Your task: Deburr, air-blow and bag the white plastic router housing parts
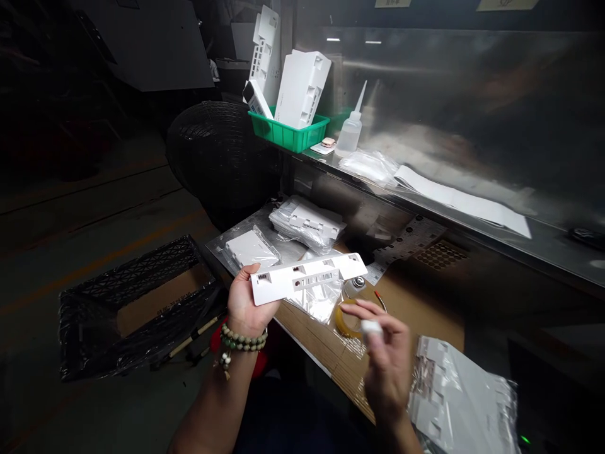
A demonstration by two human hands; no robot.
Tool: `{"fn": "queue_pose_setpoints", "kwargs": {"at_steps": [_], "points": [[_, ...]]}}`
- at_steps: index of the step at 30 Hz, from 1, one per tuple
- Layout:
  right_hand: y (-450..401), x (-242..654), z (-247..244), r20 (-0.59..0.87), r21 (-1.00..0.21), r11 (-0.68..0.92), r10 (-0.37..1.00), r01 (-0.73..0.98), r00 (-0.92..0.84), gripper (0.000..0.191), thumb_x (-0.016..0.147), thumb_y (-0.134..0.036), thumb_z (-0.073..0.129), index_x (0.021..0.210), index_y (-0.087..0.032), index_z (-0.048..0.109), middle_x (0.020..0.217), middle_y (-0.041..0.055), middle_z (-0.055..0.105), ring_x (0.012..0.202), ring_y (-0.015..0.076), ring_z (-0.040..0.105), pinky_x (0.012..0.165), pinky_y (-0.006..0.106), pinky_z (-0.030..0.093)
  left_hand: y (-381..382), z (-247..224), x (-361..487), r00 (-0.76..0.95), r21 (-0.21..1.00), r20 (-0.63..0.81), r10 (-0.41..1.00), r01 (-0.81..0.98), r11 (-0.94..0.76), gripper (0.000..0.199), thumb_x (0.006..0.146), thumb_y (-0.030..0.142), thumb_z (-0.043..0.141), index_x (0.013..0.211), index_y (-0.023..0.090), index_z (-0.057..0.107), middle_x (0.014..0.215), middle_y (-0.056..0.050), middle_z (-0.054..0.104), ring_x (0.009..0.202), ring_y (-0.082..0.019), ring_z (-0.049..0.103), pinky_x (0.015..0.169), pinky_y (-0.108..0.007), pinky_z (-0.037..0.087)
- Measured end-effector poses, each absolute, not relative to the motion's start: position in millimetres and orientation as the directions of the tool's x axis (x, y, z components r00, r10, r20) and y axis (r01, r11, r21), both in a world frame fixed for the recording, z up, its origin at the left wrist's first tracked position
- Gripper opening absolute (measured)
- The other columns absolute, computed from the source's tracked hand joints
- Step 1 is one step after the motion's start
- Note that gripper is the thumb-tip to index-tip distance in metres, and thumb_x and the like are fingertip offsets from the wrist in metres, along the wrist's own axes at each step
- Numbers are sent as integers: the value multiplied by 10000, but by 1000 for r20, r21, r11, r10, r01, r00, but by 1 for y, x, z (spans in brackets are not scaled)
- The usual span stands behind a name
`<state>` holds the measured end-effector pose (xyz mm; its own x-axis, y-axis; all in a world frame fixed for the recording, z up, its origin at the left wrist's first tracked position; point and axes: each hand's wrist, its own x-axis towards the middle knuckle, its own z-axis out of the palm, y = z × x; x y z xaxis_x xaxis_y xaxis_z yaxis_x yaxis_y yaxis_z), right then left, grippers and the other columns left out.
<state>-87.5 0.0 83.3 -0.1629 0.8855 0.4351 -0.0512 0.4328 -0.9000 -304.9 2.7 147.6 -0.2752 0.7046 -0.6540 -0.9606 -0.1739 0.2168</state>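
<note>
My left hand (pixel 249 301) grips one end of a long white plastic housing (pixel 307 277) with a row of slots and several square cut-outs. The housing is held tilted above the bench. Lower right, my right hand (pixel 387 359) is slightly blurred, apart from the housing. A small white wad (pixel 371 328) sits at its thumb tip against the fingers; its exact kind is unclear. Just beyond those fingers are a roll of yellowish tape (pixel 347 320) and a small metal-topped bottle (pixel 354 287).
Bagged white housings (pixel 307 222) lie at the bench's back, another bagged housing (pixel 463 397) at right. The shelf bears a green basket (pixel 288 135) with white parts and a squeeze bottle (pixel 348 133). A black lined crate (pixel 137 309) and a fan (pixel 217 164) stand left.
</note>
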Motion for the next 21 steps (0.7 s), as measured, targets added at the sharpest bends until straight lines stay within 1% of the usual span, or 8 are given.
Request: {"fn": "queue_pose_setpoints", "kwargs": {"at_steps": [3, 6, 8, 10, 13, 15, 17, 21], "points": [[3, -117, 94, 542, -753, 656, 666, 56, -513, 225, 959, -154, 490, 1144, -269, 434, 1465, 87, 595, 1525, 279, 300, 1163, 595, 292, 3, 149, -297, -264, 217, -622, 737, -963, -161, 301, 808, 139, 479, 1050, 133, 657, 829, -100, 762, 741, -284, 751, 808, -505, 620], [3, -133, 99, 556, -607, 782, 548, 146, -625, 323, 912, -113, 526, 1171, -248, 389, 1539, 109, 518, 1567, 289, 185, 1216, 603, 214, 2, 149, -294, -281, 236, -608, 743, -957, -170, 303, 822, 137, 470, 1043, 126, 676, 762, -80, 754, 683, -256, 742, 803, -461, 626], [-2, -133, 99, 561, -574, 813, 479, 100, -676, 337, 889, -125, 530, 1171, -244, 389, 1503, 100, 560, 1551, 293, 244, 1226, 594, 212, 2, 146, -295, -290, 254, -601, 745, -953, -166, 321, 830, 143, 471, 1067, 121, 686, 750, -77, 758, 693, -257, 747, 808, -454, 626], [-9, -127, 97, 611, -598, 800, 416, -48, -673, 304, 892, -186, 529, 1155, -271, 403, 1325, 51, 708, 1425, 285, 483, 1186, 568, 313, 0, 143, -298, -312, 286, -559, 768, -942, -175, 355, 844, 151, 478, 1127, 118, 690, 786, -86, 775, 741, -272, 759, 828, -471, 622], [-10, -108, 96, 747, -659, 728, 605, -190, -276, 152, 953, -312, 465, 1104, -311, 457, 918, -13, 809, 947, 268, 735, 951, 523, 496, -3, 140, -305, -364, 339, -408, 837, -912, -232, 375, 935, 224, 478, 1248, 150, 671, 957, -102, 800, 897, -289, 766, 918, -481, 592], [1, -92, 96, 664, -709, 681, 732, -182, 152, 116, 958, -306, 460, 1061, -302, 512, 789, -20, 771, 792, 247, 705, 878, 495, 502, -6, 141, -310, -380, 357, -322, 867, -897, -260, 418, 1018, 371, 412, 1299, 181, 656, 1049, -101, 796, 1016, -287, 747, 977, -458, 561], [19, -77, 98, 474, -787, 585, 776, -195, 415, 109, 937, -251, 506, 1030, -278, 558, 778, -19, 739, 818, 219, 685, 909, 465, 492, -11, 143, -316, -354, 364, -293, 888, -900, -239, 551, 1038, 533, 305, 1324, 210, 648, 1090, -93, 791, 1105, -285, 718, 1004, -431, 538], [51, -60, 98, 77, -907, 208, 937, -365, 342, 105, 940, -316, 612, 1002, -231, 618, 919, 19, 742, 937, 192, 698, 927, 406, 525, -20, 141, -322, -280, 380, -328, 902, -913, -145, 695, 991, 680, 208, 1337, 262, 643, 1139, -82, 779, 1163, -298, 689, 989, -426, 532]]}}
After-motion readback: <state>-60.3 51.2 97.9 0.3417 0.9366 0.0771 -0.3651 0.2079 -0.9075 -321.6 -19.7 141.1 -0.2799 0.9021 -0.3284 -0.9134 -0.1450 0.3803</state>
